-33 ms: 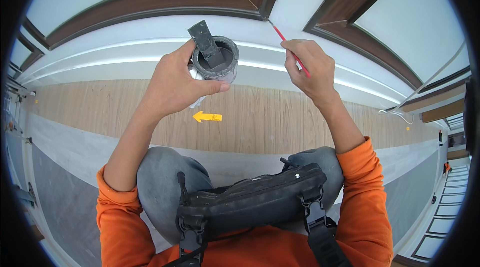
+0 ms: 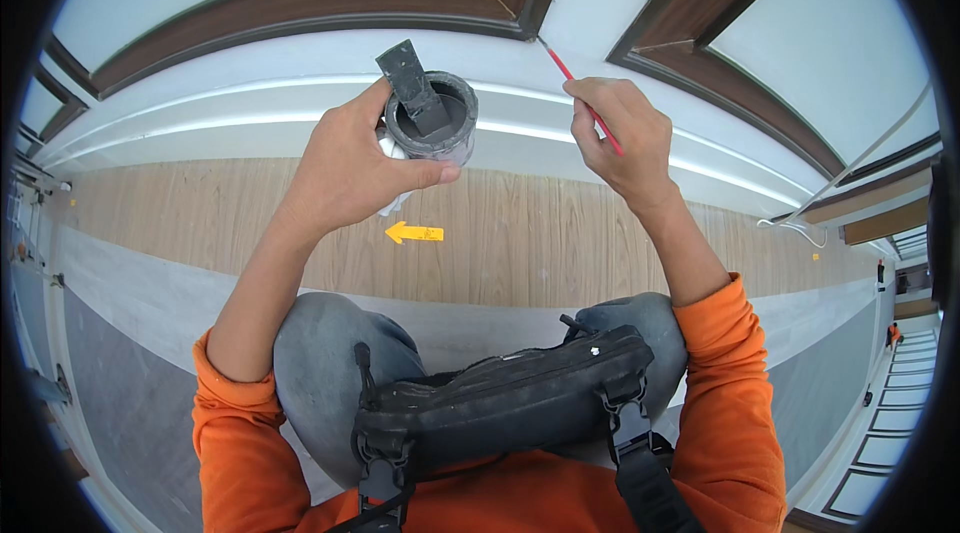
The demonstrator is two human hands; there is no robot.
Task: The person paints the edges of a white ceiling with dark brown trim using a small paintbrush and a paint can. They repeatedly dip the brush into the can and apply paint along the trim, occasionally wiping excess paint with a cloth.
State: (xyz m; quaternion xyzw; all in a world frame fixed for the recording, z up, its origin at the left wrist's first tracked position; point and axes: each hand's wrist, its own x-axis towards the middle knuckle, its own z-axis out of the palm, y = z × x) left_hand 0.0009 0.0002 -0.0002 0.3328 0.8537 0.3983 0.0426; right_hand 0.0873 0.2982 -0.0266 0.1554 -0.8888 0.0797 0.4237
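Observation:
My left hand (image 2: 345, 158) is wrapped round a small paint pot (image 2: 462, 146) with dark grey paint inside. A flat dark stick (image 2: 405, 73) leans in the pot and sticks up past its rim. Something white, like a cloth or tissue (image 2: 392, 145), shows between my palm and the pot. In a pinch, my right hand (image 2: 625, 133) holds a thin red paintbrush (image 2: 572, 77). The brush's tip is at the lower right corner of a brown panel moulding (image 2: 400, 8) with a dark grey edge, on the white wall.
A second brown moulding (image 2: 690, 13) stands to the right. White skirting (image 2: 270, 113) runs below, above a wood-look floor (image 2: 520, 243) bearing a yellow arrow sticker (image 2: 415, 233). A white cable (image 2: 800, 225) lies at the right. A black bag (image 2: 500, 403) rests across my lap.
My right hand and the red paintbrush have shifted very slightly to the right. My left hand and the pot have stayed in place.

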